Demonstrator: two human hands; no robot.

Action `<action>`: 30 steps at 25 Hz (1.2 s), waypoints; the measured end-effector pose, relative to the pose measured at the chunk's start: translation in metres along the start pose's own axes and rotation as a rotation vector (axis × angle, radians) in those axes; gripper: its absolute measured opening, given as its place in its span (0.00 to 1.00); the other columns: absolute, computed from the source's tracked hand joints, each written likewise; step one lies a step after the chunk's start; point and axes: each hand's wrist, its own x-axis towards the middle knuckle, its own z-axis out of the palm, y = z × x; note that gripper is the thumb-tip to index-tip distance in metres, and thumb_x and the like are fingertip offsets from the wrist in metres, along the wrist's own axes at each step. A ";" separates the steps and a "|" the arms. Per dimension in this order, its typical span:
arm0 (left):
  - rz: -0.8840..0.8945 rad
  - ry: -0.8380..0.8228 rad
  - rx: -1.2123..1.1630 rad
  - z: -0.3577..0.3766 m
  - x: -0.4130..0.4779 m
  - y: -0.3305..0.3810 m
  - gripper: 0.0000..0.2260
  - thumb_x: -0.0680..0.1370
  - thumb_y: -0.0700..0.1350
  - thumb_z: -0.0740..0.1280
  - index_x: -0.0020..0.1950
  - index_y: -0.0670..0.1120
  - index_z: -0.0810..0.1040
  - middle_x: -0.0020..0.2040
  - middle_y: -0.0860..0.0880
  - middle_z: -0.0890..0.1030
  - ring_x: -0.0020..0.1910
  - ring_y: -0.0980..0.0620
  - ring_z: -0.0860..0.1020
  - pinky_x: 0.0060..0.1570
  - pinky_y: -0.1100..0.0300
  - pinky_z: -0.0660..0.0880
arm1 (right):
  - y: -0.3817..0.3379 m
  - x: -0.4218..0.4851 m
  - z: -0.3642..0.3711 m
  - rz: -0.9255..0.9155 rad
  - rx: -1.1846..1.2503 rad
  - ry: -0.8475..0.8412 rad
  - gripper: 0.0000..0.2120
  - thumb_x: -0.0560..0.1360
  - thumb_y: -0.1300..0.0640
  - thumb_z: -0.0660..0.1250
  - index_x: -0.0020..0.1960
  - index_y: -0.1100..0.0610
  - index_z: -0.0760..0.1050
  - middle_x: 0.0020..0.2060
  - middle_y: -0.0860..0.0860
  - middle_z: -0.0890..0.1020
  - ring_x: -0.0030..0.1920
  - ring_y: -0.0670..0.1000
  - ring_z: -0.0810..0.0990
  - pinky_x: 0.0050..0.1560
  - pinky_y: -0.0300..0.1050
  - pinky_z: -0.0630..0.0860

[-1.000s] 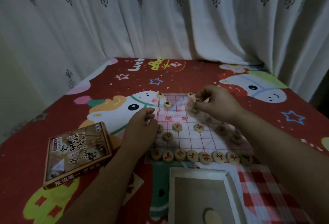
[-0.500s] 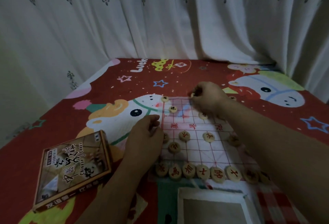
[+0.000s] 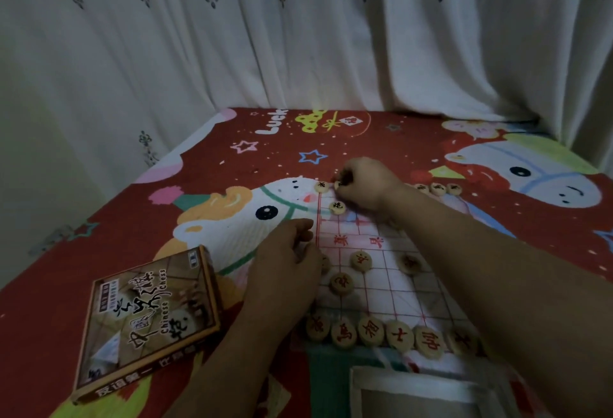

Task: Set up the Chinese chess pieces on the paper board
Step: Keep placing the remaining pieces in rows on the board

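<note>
Here we pinch a piece [image 3: 337, 184] at the paper board's [image 3: 391, 288] far row with our right hand [image 3: 365, 185]; our left hand [image 3: 285, 263] rests curled at its left edge, contents indiscernible.

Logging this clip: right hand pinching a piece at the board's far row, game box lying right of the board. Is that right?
Not quite: the head view shows the game box lying left of the paper board, not right. The right hand does pinch a piece at the far row.
</note>
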 end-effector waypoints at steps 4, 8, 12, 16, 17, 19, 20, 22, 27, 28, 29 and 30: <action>-0.007 -0.012 -0.008 -0.001 0.000 0.000 0.17 0.79 0.45 0.63 0.67 0.55 0.72 0.59 0.58 0.77 0.55 0.56 0.79 0.53 0.51 0.79 | -0.002 -0.001 -0.002 0.024 -0.053 -0.004 0.09 0.75 0.58 0.70 0.54 0.58 0.80 0.47 0.55 0.83 0.49 0.56 0.82 0.51 0.54 0.81; -0.002 -0.006 -0.004 -0.001 0.001 0.000 0.16 0.79 0.44 0.63 0.67 0.53 0.72 0.59 0.57 0.77 0.52 0.58 0.79 0.49 0.60 0.78 | 0.002 -0.006 -0.009 0.060 -0.072 0.016 0.07 0.75 0.60 0.70 0.52 0.60 0.81 0.46 0.57 0.84 0.47 0.57 0.83 0.51 0.56 0.81; 0.005 -0.013 -0.001 -0.001 0.001 -0.002 0.16 0.79 0.45 0.63 0.67 0.54 0.73 0.60 0.57 0.77 0.54 0.56 0.79 0.53 0.55 0.78 | 0.004 -0.007 -0.007 0.077 -0.105 0.018 0.07 0.75 0.58 0.70 0.51 0.60 0.82 0.45 0.56 0.85 0.45 0.55 0.83 0.49 0.52 0.81; 0.007 -0.004 0.009 -0.001 0.003 -0.002 0.16 0.79 0.45 0.63 0.67 0.54 0.73 0.59 0.57 0.77 0.55 0.55 0.78 0.54 0.51 0.79 | 0.006 -0.007 -0.009 0.082 -0.117 0.018 0.08 0.76 0.57 0.70 0.53 0.59 0.80 0.46 0.56 0.84 0.47 0.56 0.83 0.50 0.52 0.81; 0.010 -0.003 0.008 0.000 0.002 -0.003 0.16 0.79 0.45 0.63 0.67 0.54 0.73 0.59 0.57 0.77 0.55 0.56 0.78 0.55 0.51 0.79 | 0.008 -0.007 -0.010 0.082 -0.116 0.019 0.09 0.76 0.56 0.69 0.54 0.59 0.80 0.46 0.56 0.84 0.47 0.56 0.83 0.51 0.54 0.81; 0.013 -0.002 0.000 0.000 0.002 -0.003 0.16 0.79 0.44 0.63 0.66 0.54 0.73 0.59 0.57 0.78 0.54 0.56 0.78 0.54 0.51 0.79 | 0.011 -0.010 -0.012 0.079 -0.102 0.026 0.10 0.77 0.55 0.68 0.55 0.58 0.79 0.47 0.56 0.84 0.47 0.56 0.82 0.51 0.53 0.81; 0.013 0.000 -0.005 -0.001 0.002 -0.003 0.16 0.79 0.44 0.63 0.66 0.54 0.73 0.59 0.57 0.78 0.54 0.56 0.79 0.54 0.51 0.79 | 0.013 -0.011 -0.014 0.081 -0.085 0.039 0.10 0.78 0.55 0.67 0.56 0.58 0.79 0.48 0.56 0.83 0.47 0.56 0.82 0.50 0.53 0.81; 0.017 0.008 -0.006 -0.001 0.002 -0.003 0.16 0.79 0.44 0.63 0.67 0.53 0.73 0.59 0.56 0.78 0.54 0.56 0.78 0.54 0.51 0.79 | 0.017 -0.017 -0.019 0.085 -0.027 0.075 0.09 0.78 0.57 0.66 0.57 0.57 0.79 0.50 0.55 0.83 0.48 0.55 0.82 0.50 0.54 0.81; 0.019 0.007 0.010 -0.002 0.002 0.001 0.17 0.79 0.44 0.63 0.68 0.52 0.72 0.60 0.55 0.78 0.48 0.57 0.79 0.47 0.52 0.81 | 0.021 -0.060 -0.040 0.020 0.016 0.201 0.10 0.79 0.59 0.65 0.57 0.57 0.81 0.53 0.51 0.83 0.49 0.50 0.79 0.49 0.45 0.75; 0.021 0.010 0.021 -0.002 0.003 0.001 0.17 0.79 0.44 0.62 0.68 0.51 0.72 0.60 0.55 0.77 0.46 0.57 0.79 0.44 0.54 0.80 | 0.020 -0.071 -0.043 -0.004 0.017 0.211 0.10 0.78 0.59 0.65 0.58 0.57 0.81 0.54 0.51 0.83 0.49 0.50 0.79 0.49 0.44 0.74; 0.029 0.011 0.030 -0.002 0.003 0.001 0.17 0.79 0.43 0.62 0.68 0.51 0.72 0.60 0.54 0.77 0.45 0.56 0.79 0.43 0.55 0.80 | 0.020 -0.084 -0.044 -0.024 0.018 0.218 0.11 0.78 0.59 0.66 0.58 0.57 0.81 0.55 0.51 0.83 0.49 0.49 0.79 0.49 0.44 0.74; 0.042 0.013 0.037 -0.002 0.003 0.000 0.17 0.79 0.43 0.62 0.68 0.50 0.72 0.60 0.54 0.77 0.46 0.55 0.79 0.46 0.54 0.79 | 0.019 -0.097 -0.045 -0.038 0.024 0.223 0.11 0.78 0.58 0.66 0.58 0.56 0.81 0.56 0.51 0.82 0.48 0.48 0.79 0.48 0.43 0.74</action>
